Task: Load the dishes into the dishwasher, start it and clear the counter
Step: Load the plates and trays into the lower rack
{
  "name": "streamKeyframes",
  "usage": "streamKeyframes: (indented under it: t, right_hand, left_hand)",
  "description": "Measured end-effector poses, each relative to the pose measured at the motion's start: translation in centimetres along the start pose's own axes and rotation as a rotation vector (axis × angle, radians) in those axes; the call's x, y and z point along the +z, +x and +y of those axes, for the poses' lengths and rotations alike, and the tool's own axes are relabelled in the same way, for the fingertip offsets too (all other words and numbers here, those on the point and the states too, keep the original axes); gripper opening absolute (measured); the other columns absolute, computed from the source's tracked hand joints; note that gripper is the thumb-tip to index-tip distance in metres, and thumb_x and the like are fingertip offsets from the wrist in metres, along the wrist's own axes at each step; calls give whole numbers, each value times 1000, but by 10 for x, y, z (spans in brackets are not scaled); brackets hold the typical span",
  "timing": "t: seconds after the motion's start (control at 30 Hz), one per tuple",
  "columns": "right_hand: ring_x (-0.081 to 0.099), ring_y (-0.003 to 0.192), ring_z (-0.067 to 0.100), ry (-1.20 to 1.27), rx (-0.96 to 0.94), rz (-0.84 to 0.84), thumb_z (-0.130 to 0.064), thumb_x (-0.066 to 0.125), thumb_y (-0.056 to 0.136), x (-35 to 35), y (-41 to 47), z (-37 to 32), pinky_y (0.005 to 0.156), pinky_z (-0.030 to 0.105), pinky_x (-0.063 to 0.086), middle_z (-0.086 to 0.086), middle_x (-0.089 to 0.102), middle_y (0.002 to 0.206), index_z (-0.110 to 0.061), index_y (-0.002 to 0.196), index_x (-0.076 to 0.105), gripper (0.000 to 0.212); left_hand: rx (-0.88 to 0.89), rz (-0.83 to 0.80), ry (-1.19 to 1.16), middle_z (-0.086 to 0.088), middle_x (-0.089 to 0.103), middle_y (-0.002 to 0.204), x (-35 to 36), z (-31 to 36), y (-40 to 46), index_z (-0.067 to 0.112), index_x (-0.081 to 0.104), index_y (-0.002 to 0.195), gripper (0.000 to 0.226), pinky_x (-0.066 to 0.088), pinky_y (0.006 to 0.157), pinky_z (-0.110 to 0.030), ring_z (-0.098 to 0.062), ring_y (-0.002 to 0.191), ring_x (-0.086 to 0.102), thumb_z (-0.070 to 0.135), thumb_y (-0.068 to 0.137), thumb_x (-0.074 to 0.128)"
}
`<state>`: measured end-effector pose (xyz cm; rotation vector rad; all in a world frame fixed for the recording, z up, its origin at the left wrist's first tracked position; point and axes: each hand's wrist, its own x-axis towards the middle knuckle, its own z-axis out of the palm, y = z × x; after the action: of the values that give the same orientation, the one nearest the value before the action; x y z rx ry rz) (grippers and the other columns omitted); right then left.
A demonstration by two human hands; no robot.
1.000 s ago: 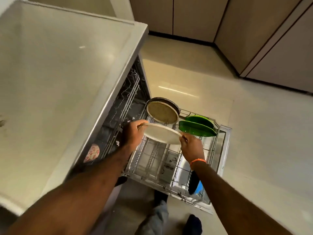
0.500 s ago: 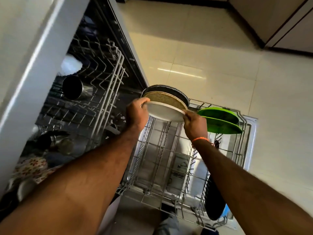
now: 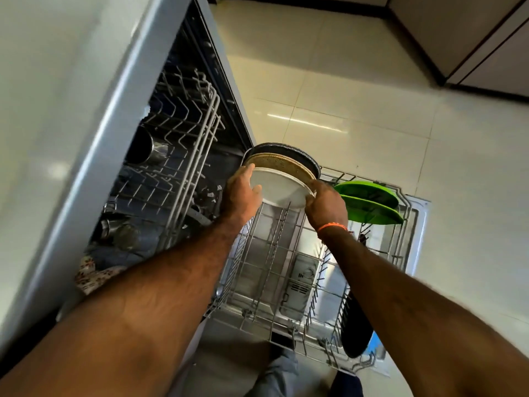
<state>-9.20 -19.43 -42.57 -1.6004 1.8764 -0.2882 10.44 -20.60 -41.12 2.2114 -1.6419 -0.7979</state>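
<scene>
Head view: left hand (image 3: 242, 193) and right hand (image 3: 326, 207) each grip an edge of white plate (image 3: 279, 190), tilted over lower rack (image 3: 274, 270), just in front of brown plate (image 3: 282, 164). Green plates (image 3: 369, 202) stand right of it.

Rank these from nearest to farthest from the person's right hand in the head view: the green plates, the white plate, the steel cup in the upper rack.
1. white plate: held at its right edge by the right hand.
2. green plates: just right, standing in the lower rack.
3. steel cup: far left, upper rack.
</scene>
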Motion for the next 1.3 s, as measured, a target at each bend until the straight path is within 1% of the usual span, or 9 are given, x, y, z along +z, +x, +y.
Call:
streamKeyframes:
  t: [0.17, 0.33, 0.43, 0.5, 0.57, 0.67, 0.87, 1.13, 1.3]
  right_hand:
    - [62, 114, 33, -162, -116, -174, -21, 60, 92, -55, -44, -21, 93, 38, 51, 11, 63, 130, -19, 132, 60, 40]
    - [62, 115, 33, -315, -254, -292, -25, 60, 91, -115, -107, -58, 96, 41, 53, 11, 63, 131, -21, 134, 58, 44]
    - [63, 114, 34, -379, -333, -361, -28, 59, 91, -147, -150, -85, 97, 42, 53, 13, 65, 128, -21, 135, 57, 45]
    - [63, 113, 35, -417, -396, -384, -27, 58, 89, -168, -177, -102, 97, 43, 53, 14, 66, 126, -19, 135, 57, 47]
    - [63, 113, 35, -446, -472, -412, -27, 56, 89, -186, -208, -117, 96, 44, 53, 14, 68, 123, -17, 136, 54, 49]
    - [63, 111, 39, -482, -576, -436, -27, 53, 91, -208, -254, -145, 95, 44, 53, 20, 66, 123, -21, 138, 53, 47]
    - [59, 119, 37, -571, -893, -501, -19, 53, 93, -219, -353, -195, 99, 40, 46, 14, 63, 132, -16, 133, 61, 41]
    - [60, 118, 31, -596, -1291, -644, -21, 57, 91, -172, -497, -268, 99, 39, 48, 7, 65, 131, -21, 130, 64, 39]
    - [57, 123, 25, -616, -1508, -735, -22, 54, 92, -121, -595, -311, 103, 38, 46, 1, 62, 134, -25, 130, 64, 39]
  left_hand:
    - [-12, -118, 53, -10, 59, 143, -40, 32, -46, 11, 57, 141, 53, 44, 110, -37, -29, 130, 55, 17, 90, 67]
    - [-67, -229, 101, -6, 67, 128, -95, 69, -126, 20, 63, 131, 48, 53, 96, -39, -30, 115, 63, 34, 86, 69]
    - [-111, -254, 57, -4, 68, 115, -130, 85, -189, 17, 63, 127, 38, 57, 86, -35, -24, 103, 66, 30, 91, 67]
    - [-127, -249, 28, -7, 68, 118, -150, 93, -232, 16, 61, 128, 38, 56, 81, -33, -21, 99, 65, 27, 92, 65]
    - [-143, -226, 22, -9, 65, 130, -172, 97, -281, 16, 58, 134, 44, 53, 89, -35, -25, 111, 63, 30, 93, 63]
    - [-199, -153, -4, -8, 60, 141, -199, 96, -352, 19, 53, 144, 53, 48, 106, -41, -27, 125, 59, 34, 94, 62]
    - [-284, 67, -90, -13, 64, 136, -240, 82, -485, 12, 56, 142, 49, 43, 101, -29, -28, 125, 60, 29, 96, 63]
    - [-467, 405, -83, -10, 62, 139, -288, 17, -642, 11, 61, 138, 46, 39, 112, -36, -29, 130, 56, 24, 94, 66]
    - [-601, 584, -121, -4, 66, 135, -310, -24, -746, 17, 63, 135, 43, 46, 108, -34, -21, 125, 60, 27, 94, 67]
